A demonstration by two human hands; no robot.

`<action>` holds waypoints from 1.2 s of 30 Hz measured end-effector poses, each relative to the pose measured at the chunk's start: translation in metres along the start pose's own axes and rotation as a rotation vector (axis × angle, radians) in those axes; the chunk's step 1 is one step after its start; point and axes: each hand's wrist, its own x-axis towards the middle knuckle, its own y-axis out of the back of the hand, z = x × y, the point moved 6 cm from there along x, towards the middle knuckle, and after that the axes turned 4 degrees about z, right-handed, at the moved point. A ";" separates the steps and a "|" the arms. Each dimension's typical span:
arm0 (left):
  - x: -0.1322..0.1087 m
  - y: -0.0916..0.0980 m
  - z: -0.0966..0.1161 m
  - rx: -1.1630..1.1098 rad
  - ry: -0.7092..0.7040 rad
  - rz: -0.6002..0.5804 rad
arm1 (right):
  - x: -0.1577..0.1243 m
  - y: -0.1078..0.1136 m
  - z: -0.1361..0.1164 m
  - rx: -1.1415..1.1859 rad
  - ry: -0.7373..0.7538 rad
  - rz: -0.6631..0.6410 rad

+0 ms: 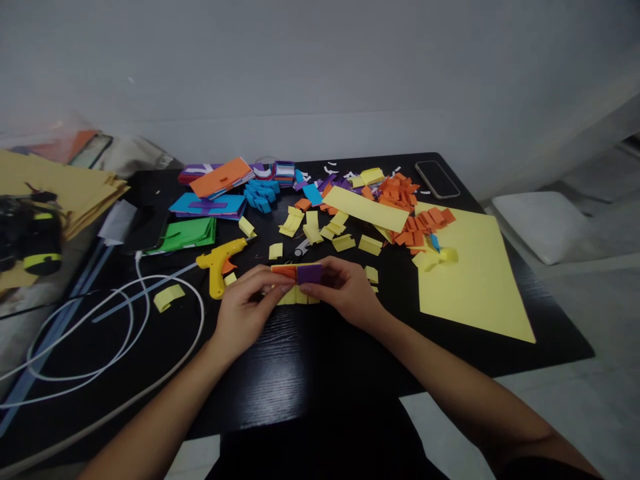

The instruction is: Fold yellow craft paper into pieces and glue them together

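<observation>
Between both hands is a folded paper piece [309, 274] with an orange part on the left, a purple part on the right and yellow flaps below. My left hand [249, 303] pinches its orange side between thumb and fingers. The purple side is gripped by my right hand [351, 293], thumb in front and fingers behind. Just beyond the hands lie scissors [301, 248], partly hidden, and several yellow folded paper pieces [313, 228]. A yellow glue gun [220, 264] rests to the left of my left hand.
On the right lies a large yellow sheet [470, 287], near a heap of orange folded papers [399, 193]. A phone [437, 179] sits at the back right. Blue folded papers [261, 195], a green paper stack [187, 235] and a looping white cable [145, 313] occupy the left.
</observation>
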 end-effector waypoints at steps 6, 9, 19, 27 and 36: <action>-0.006 0.005 -0.008 -0.040 0.054 0.141 | -0.003 -0.001 -0.006 -0.014 0.019 0.000; -0.006 0.005 -0.007 -0.113 0.050 0.215 | -0.003 0.002 -0.008 -0.062 0.058 0.044; -0.004 0.003 0.002 -0.012 0.071 0.086 | -0.008 0.003 -0.014 -0.085 0.142 0.097; -0.004 0.006 0.005 0.040 0.025 0.117 | -0.010 0.003 -0.014 -0.096 0.172 0.101; -0.004 0.006 0.006 0.020 0.079 0.097 | -0.007 0.004 -0.013 -0.101 0.130 0.097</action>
